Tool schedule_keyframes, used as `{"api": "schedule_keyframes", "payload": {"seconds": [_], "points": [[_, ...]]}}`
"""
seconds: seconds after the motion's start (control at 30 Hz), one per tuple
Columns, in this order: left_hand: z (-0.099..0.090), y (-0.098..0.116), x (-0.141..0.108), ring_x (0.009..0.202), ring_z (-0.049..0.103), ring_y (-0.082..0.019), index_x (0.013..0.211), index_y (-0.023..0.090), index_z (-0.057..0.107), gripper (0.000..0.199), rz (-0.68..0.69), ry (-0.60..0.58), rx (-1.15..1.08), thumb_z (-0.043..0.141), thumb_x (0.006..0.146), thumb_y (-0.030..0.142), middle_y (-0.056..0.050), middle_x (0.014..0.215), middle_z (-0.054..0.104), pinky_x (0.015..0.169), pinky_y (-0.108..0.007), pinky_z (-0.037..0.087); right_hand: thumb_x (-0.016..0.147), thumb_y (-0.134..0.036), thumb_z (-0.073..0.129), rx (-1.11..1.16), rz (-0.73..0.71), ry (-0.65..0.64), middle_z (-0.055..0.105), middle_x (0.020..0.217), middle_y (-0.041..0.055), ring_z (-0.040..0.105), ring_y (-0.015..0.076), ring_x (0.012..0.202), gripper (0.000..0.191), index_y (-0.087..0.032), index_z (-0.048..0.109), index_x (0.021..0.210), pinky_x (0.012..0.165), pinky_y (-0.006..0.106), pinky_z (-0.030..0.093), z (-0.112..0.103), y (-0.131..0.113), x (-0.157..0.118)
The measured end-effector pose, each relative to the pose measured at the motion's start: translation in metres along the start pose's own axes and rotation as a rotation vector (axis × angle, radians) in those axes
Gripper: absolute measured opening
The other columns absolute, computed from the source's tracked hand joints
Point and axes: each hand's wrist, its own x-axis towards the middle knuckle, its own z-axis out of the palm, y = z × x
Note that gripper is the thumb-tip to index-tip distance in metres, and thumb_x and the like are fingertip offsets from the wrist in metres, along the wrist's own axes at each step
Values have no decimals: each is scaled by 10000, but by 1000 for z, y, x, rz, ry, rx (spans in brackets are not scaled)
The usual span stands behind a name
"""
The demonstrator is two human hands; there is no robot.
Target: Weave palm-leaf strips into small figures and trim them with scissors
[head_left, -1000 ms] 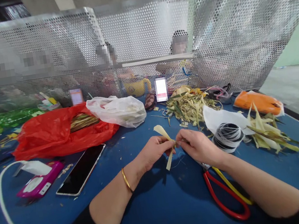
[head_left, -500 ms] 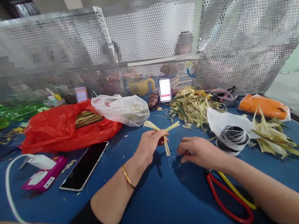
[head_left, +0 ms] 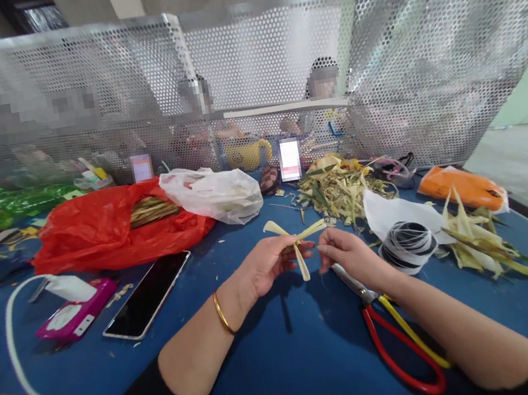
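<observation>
A small bundle of pale husk strips point(head_left: 303, 265) is held above the blue surface point(head_left: 291, 367), pinched between the thumb and fingers of the left hand point(head_left: 269, 263) where the strips cross. One strip hangs toward the near edge, another points to the far left corner, and a third reaches toward the right, past the fingertips. The hands are apart, just beside each other. The right hand point(head_left: 350, 254) has its fingers curled toward the bundle (I cannot tell whether they grip a thread).

Partly beneath the right hand lie scissors point(head_left: 367, 298), their red and yellow handles angled to the near edge. Beside that hand, toward the right edge of the surface, sits a spool point(head_left: 408, 247) with white strands, and a husk pile point(head_left: 343, 188) lies toward the far edge. Left of the left hand are a dark phone point(head_left: 148, 297) and, farther back, a red bag point(head_left: 83, 229).
</observation>
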Motion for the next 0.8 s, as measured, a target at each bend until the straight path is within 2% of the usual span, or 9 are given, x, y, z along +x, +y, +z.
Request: {"api": "schedule_keyframes", "payload": {"seconds": [0.1,0.2,0.37,0.43,0.53,0.67,0.8], "points": [[3,-1,0,750,685,-158,805,130,656,109,-71,-32,-120,612,788,228,-102,931,736,550,-207,469,817,-390,560,162,101,24,514,537,-77,521,100,414,233,-210,457,711,468,241,423,2,-3,0],[4,-2,1,634,673,-138,785,123,637,92,-121,-55,-171,591,805,200,-92,882,734,529,-215,490,754,-414,633,233,155,12,477,496,-90,412,61,336,276,-201,471,686,369,202,332,3,-6,-1],[3,-6,1,649,685,-157,836,109,656,125,-172,-139,-126,624,790,221,-95,870,729,571,-241,524,694,-393,676,405,232,-12,387,471,-104,220,19,335,286,-196,471,668,340,187,128,1,-12,-3],[2,-7,1,648,680,-162,838,107,661,150,-178,-169,-79,638,784,245,-95,833,723,600,-259,533,694,-386,665,401,217,-3,335,465,-114,188,27,355,264,-202,475,691,361,198,99,0,-14,-3],[0,-9,3,583,636,-141,764,108,658,154,-142,-148,-41,642,776,260,-57,697,674,603,-269,530,728,-366,614,261,148,45,296,495,-109,213,50,406,208,-202,487,710,400,207,151,-3,-14,-3],[0,-10,6,525,559,-109,713,115,655,164,-62,-74,-2,625,764,268,-19,620,605,571,-256,507,785,-339,529,-115,0,126,445,602,-50,382,104,544,161,-197,507,712,509,234,285,-11,-11,-1],[0,-8,5,545,551,-112,700,118,663,199,-4,-33,58,651,728,315,-18,620,598,579,-253,490,831,-332,497,-473,-56,65,499,610,-29,433,133,588,202,-204,503,675,544,248,299,-23,-16,-4]]}}
